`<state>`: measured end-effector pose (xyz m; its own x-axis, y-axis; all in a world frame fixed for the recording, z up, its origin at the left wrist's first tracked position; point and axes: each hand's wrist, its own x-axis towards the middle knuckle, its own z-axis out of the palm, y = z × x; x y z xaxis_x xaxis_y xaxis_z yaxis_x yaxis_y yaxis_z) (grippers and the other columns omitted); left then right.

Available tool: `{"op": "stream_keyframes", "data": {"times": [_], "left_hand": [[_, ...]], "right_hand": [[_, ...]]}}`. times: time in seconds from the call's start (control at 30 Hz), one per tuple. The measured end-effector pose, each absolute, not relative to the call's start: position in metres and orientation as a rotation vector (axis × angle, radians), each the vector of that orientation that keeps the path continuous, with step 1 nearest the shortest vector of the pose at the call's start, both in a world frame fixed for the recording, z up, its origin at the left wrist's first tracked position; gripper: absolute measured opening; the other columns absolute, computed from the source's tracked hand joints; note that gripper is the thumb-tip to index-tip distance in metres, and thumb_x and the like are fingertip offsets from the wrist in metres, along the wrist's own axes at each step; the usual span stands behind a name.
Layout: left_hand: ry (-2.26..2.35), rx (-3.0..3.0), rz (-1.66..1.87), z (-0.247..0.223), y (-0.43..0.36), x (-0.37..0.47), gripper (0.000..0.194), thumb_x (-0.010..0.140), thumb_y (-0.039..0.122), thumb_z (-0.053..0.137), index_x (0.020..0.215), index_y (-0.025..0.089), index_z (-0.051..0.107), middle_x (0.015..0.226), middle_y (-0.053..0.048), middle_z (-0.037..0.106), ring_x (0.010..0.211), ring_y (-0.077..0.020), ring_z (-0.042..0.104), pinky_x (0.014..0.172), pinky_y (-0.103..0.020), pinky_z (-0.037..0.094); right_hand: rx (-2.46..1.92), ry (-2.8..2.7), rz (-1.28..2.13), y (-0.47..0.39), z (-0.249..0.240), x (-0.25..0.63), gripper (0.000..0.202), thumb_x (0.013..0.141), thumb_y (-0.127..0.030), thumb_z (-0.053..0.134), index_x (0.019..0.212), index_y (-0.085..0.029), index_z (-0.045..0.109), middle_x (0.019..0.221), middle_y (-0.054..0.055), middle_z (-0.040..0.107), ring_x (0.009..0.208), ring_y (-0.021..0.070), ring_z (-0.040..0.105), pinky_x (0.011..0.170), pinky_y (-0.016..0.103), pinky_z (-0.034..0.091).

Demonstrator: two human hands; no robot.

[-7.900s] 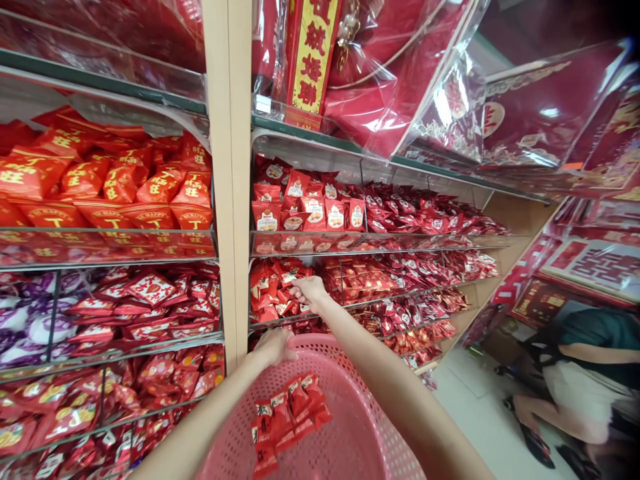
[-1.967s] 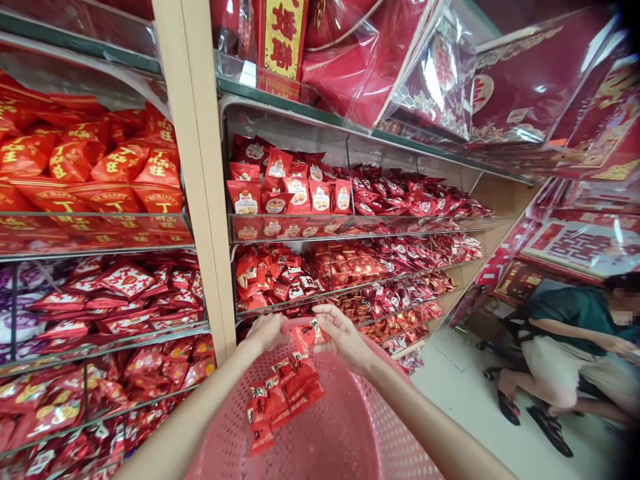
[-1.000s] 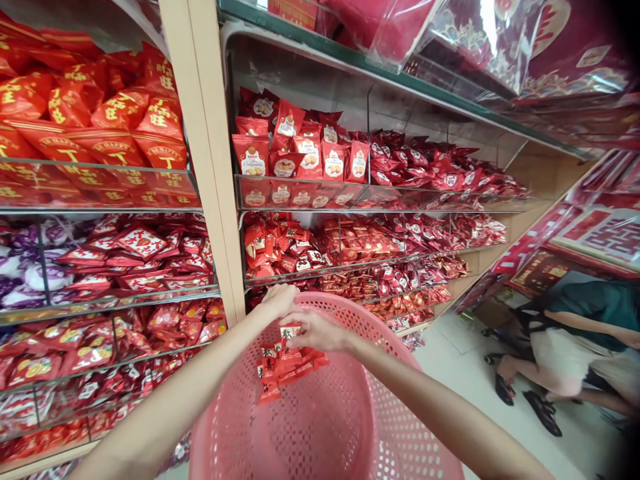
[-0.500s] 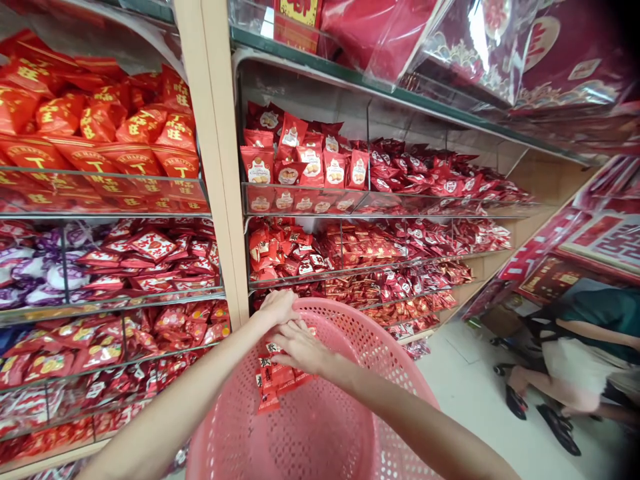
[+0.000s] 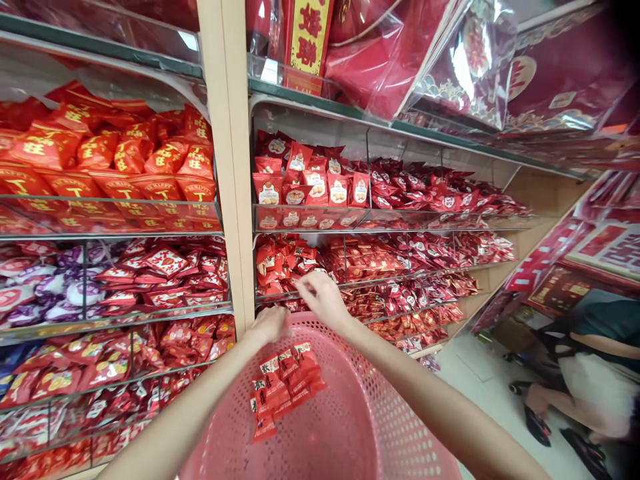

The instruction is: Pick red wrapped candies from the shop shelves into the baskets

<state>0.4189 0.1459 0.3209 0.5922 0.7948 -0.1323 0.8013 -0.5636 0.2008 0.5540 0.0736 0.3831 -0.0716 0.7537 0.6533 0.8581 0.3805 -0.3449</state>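
Observation:
A pink perforated plastic basket (image 5: 345,400) tilts in front of me. Its far rim is under my left hand (image 5: 271,323), whose fingers are curled over the edge and partly hidden. Inside lie several small red packets (image 5: 283,387) with black characters on white labels, bunched on the left. Above the rim, my right hand (image 5: 323,297) reaches toward a shelf bin of similar red packets (image 5: 283,260). Its fingers are loosely bent and apart, with nothing visible in them.
Wooden-framed shelves with clear fronts hold red snack bags (image 5: 315,187), orange-red bags (image 5: 125,157) and purple-white sweets (image 5: 60,287). A wooden post (image 5: 235,167) divides the shelves. At right, a seated person (image 5: 585,373) is partly visible above the pale floor (image 5: 465,380).
My right hand has lifted from the packets in the basket and moved up to the shelf bin, uncovering them. My left hand stays at the rim. The view has shifted slightly upward.

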Motion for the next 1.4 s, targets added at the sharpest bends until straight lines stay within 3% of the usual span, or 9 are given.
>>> {"op": "stream_keyframes", "data": {"times": [0.2, 0.43, 0.67, 0.9, 1.07, 1.2, 1.4], "left_hand": [[1.253, 2.719, -0.024, 0.320, 0.149, 0.418, 0.026, 0.067, 0.040, 0.061, 0.083, 0.019, 0.062, 0.089, -0.009, 0.068, 0.084, -0.0247, 0.064, 0.067, -0.027, 0.045], [1.273, 2.733, -0.016, 0.317, 0.151, 0.417, 0.028, 0.068, 0.043, 0.061, 0.085, 0.020, 0.063, 0.089, -0.010, 0.068, 0.084, -0.0238, 0.064, 0.067, -0.026, 0.045], [1.245, 2.727, 0.022, 0.314, 0.153, 0.414, 0.030, 0.069, 0.044, 0.058, 0.084, 0.019, 0.062, 0.086, -0.010, 0.068, 0.082, -0.0240, 0.064, 0.067, -0.027, 0.044], [1.234, 2.706, 0.022, 0.312, 0.155, 0.415, 0.027, 0.068, 0.041, 0.058, 0.084, 0.020, 0.062, 0.088, -0.008, 0.067, 0.083, -0.0220, 0.063, 0.066, -0.025, 0.043], [1.225, 2.723, 0.029, 0.310, 0.153, 0.415, 0.022, 0.072, 0.036, 0.053, 0.088, 0.023, 0.062, 0.092, -0.007, 0.066, 0.086, -0.0214, 0.061, 0.068, -0.024, 0.042], [1.237, 2.741, 0.018, 0.308, 0.152, 0.415, 0.017, 0.073, 0.025, 0.050, 0.085, 0.022, 0.062, 0.087, -0.007, 0.067, 0.082, -0.0217, 0.062, 0.065, -0.025, 0.042], [1.249, 2.753, 0.000, 0.310, 0.152, 0.415, 0.017, 0.072, 0.017, 0.047, 0.082, 0.021, 0.060, 0.084, -0.008, 0.067, 0.082, -0.0235, 0.063, 0.062, -0.025, 0.041]], "right_hand": [[-1.597, -1.512, 0.155, 0.136, 0.400, 0.536, 0.022, 0.075, -0.035, 0.057, 0.060, -0.019, 0.061, 0.065, 0.002, 0.063, 0.065, 0.0151, 0.056, 0.065, 0.026, 0.039], [-1.558, -1.347, 0.266, 0.157, 0.389, 0.528, 0.009, 0.070, -0.019, 0.054, 0.063, -0.018, 0.059, 0.065, 0.001, 0.063, 0.063, 0.0147, 0.057, 0.063, 0.026, 0.042], [-1.251, -1.234, 0.368, 0.120, 0.396, 0.562, 0.017, 0.078, -0.033, 0.048, 0.078, -0.016, 0.052, 0.071, 0.001, 0.060, 0.067, 0.0133, 0.060, 0.062, 0.024, 0.046], [-1.132, -1.104, 0.764, 0.051, 0.384, 0.578, 0.021, 0.072, -0.035, 0.060, 0.072, -0.016, 0.051, 0.056, -0.002, 0.057, 0.055, 0.0122, 0.061, 0.054, 0.022, 0.045], [-1.216, -1.290, 1.156, 0.030, 0.362, 0.578, 0.024, 0.073, -0.038, 0.059, 0.074, -0.017, 0.048, 0.059, -0.001, 0.059, 0.059, 0.0154, 0.063, 0.055, 0.025, 0.047], [-1.231, -1.563, 1.055, 0.029, 0.339, 0.574, 0.017, 0.077, -0.032, 0.055, 0.071, -0.017, 0.049, 0.078, 0.002, 0.059, 0.070, 0.0143, 0.061, 0.062, 0.026, 0.047], [-1.281, -2.005, 0.715, 0.030, 0.317, 0.576, 0.010, 0.074, -0.010, 0.050, 0.066, -0.017, 0.050, 0.087, 0.003, 0.057, 0.071, 0.0109, 0.052, 0.063, 0.022, 0.040]]}}
